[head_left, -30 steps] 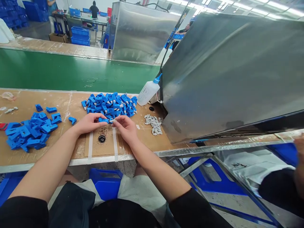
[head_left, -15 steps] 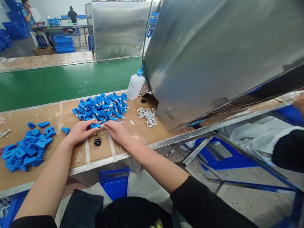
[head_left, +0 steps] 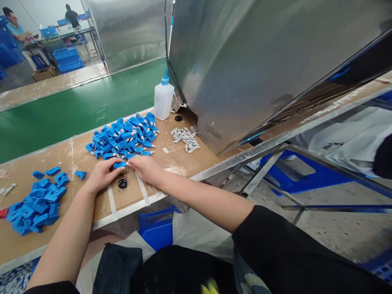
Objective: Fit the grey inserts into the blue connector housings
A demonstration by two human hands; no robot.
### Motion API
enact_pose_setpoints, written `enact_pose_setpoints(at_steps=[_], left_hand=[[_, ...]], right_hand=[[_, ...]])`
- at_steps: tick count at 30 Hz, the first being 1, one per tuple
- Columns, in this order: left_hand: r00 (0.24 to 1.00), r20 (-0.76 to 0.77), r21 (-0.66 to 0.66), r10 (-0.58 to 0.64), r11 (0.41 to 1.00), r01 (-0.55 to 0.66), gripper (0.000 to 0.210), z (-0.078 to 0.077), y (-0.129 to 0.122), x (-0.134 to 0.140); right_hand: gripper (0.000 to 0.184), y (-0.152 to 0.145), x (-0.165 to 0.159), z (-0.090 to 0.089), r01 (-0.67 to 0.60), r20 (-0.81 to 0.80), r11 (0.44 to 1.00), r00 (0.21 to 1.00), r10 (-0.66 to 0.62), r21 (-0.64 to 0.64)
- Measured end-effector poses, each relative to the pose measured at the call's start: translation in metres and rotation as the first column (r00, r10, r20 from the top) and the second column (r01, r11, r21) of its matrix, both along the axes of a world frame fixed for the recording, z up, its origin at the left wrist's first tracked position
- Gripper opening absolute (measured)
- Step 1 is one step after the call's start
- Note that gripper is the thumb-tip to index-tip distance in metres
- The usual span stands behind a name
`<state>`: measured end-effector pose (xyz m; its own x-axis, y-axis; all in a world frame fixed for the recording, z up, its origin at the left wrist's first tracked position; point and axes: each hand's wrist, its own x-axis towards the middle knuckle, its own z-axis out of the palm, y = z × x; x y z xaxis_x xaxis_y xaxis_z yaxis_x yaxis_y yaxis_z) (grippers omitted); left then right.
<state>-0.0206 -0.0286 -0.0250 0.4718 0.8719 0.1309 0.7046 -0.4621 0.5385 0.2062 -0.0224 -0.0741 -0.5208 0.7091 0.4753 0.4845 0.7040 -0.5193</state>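
Observation:
My left hand [head_left: 102, 176] pinches a small blue plastic block [head_left: 119, 165] between thumb and fingers. At the block's right end, my right hand [head_left: 146, 168] is closed on a small pale piece [head_left: 128, 163], largely hidden by the fingertips. Just behind both hands lies a heap of blue blocks with pale tips [head_left: 122, 136]. To the left is a second pile of blue blocks [head_left: 38, 204], which show no pale tips. Loose light-grey pieces [head_left: 185, 139] lie on the right. A round black disc [head_left: 123, 183] sits below my hands, with dark specks around it.
A white bottle with a blue nozzle [head_left: 163, 100] stands behind the grey pieces. A large metal housing [head_left: 260, 73] rises at the right. The green belt [head_left: 70, 106] runs behind the cardboard-covered bench [head_left: 82, 147]. Two people are in the background.
The camera view has tilted and shifted, so the bench looks more slanted. My hands keep their hold on the blue block and pale piece. The background person at left has lowered a raised hand.

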Motion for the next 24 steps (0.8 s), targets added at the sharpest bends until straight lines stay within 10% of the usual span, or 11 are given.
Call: enact_pose_setpoints(at_steps=[7,12,17,24], left_hand=[[0.998,0.042,0.039,0.048,0.998,-0.049,0.044,0.013,-0.004,-0.003],[0.913,-0.015,0.179,0.409,0.899,-0.4,0.046,0.027,-0.002,-0.032],[0.607,-0.156,0.363,0.779,0.617,-0.698,0.05,0.027,0.002,-0.054],[0.719,0.053,0.313,0.693,0.672,-0.672,0.043,0.023,0.002,-0.05]], right_hand=[[0.021,0.004,-0.014,0.008,-0.003,-0.05,1.0,0.999,0.003,0.003],[0.032,-0.002,0.016,0.029,0.173,0.014,0.984,0.985,-0.174,0.038],[0.025,-0.021,0.116,0.037,0.58,0.172,0.814,0.799,-0.576,0.031],[0.024,-0.014,0.158,0.027,0.728,0.423,0.676,0.579,-0.696,0.115]])
